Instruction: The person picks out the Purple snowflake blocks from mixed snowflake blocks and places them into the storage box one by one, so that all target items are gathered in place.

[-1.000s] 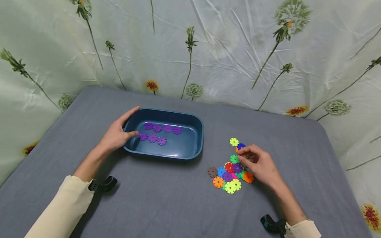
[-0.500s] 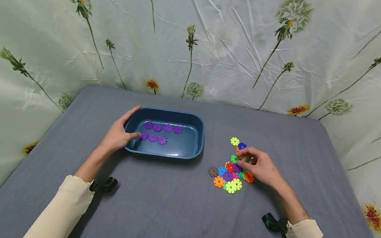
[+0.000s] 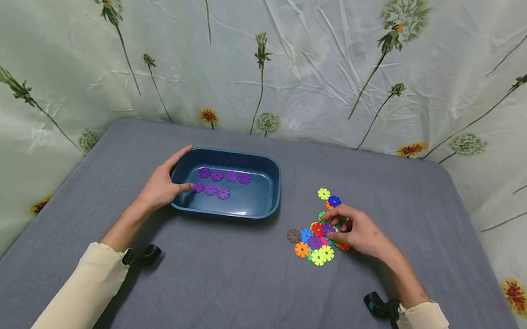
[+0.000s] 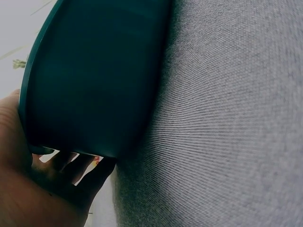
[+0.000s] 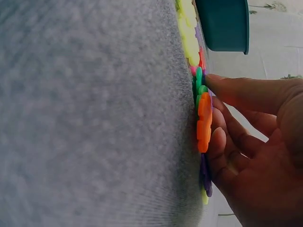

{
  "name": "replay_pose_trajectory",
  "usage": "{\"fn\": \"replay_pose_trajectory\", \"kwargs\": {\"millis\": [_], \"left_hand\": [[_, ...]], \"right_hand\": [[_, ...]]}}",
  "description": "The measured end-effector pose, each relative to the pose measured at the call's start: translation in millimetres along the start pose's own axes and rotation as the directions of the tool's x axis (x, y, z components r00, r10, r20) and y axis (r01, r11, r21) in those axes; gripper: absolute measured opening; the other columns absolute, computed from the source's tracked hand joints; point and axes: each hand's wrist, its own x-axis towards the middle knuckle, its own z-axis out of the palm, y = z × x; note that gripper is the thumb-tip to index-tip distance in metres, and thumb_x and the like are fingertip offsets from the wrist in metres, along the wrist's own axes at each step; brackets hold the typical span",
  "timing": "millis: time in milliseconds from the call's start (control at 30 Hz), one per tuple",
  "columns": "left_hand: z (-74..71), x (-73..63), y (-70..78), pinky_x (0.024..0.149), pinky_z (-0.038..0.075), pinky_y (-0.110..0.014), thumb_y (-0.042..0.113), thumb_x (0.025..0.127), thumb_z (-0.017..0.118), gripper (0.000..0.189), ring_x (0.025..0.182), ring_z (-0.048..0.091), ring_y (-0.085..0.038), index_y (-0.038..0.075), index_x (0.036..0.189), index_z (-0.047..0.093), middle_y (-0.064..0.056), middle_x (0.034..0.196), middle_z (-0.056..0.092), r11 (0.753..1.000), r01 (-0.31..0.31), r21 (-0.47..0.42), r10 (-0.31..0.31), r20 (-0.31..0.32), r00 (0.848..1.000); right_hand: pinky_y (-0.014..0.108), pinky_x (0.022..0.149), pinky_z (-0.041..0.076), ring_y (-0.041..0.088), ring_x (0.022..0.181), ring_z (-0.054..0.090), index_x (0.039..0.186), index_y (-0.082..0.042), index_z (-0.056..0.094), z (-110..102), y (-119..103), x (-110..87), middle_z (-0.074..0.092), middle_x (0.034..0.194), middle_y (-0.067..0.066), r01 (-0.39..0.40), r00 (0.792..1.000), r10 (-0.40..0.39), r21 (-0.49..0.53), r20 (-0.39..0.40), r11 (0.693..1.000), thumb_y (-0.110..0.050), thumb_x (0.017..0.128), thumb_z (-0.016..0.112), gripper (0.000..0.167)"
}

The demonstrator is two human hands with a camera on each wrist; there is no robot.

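Observation:
In the head view my left hand (image 3: 158, 187) grips the left end of a dark blue plastic tub (image 3: 253, 200), its thumb over the rim. The left wrist view shows fingers around the tub's outer wall (image 4: 94, 80). Several purple notched plastic discs (image 3: 223, 193) lie in two rows inside. My right hand (image 3: 363, 233) is low over a loose pile of coloured discs (image 3: 302, 250). Its thumb and fingers are spread around a purple disc (image 3: 328, 229) that lies on the pile. In the right wrist view the thumb touches the pile's edge beside an orange disc (image 5: 204, 123).
A grey cloth (image 3: 215, 280) covers the table. A yellow disc (image 3: 324, 194) and a dark blue disc (image 3: 334, 201) lie just beyond the pile. Behind the table hangs a pale curtain (image 3: 313, 85) with printed flowers. Each wrist wears a black strap-on camera (image 3: 142, 256).
My right hand has shifted slightly towards me, from the green disc to the purple one, and its thumb and fingertips have parted. The left hand still holds the tub in place.

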Motion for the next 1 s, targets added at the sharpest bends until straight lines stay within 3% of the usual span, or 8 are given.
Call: {"fn": "replay_pose_trajectory", "kwargs": {"millis": [533, 1000], "left_hand": [[1.5, 1.5, -6.5, 0.122, 0.022, -0.073, 0.007, 0.091, 0.076, 0.098, 0.159, 0.022, -0.047, 0.033, 0.168, 0.020, -0.016, 0.174, 0.021, 1.000, -0.022, 0.005, 0.022, -0.002, 1.000], [1.6, 1.0, -5.6, 0.123, 0.023, -0.071, 0.008, 0.091, 0.077, 0.100, 0.159, 0.022, -0.046, 0.035, 0.168, 0.020, -0.016, 0.174, 0.021, 0.999, -0.017, -0.041, 0.017, 0.003, 1.000]], "right_hand": [[0.023, 0.071, 0.050, 0.009, 0.087, 0.056, 0.109, -0.009, 0.073, -0.5, -2.4, 1.8, 0.065, 0.098, 0.005, 0.009, 1.000, -0.009, -0.009, -0.027, 1.000, -0.001, 0.090, 0.078, 0.021], [0.022, 0.072, 0.052, 0.011, 0.082, 0.060, 0.111, -0.006, 0.074, 1.3, -6.1, 8.9, 0.069, 0.095, 0.008, -0.029, 0.999, 0.031, 0.105, -0.012, 0.994, -0.014, 0.096, 0.075, 0.016]]}}
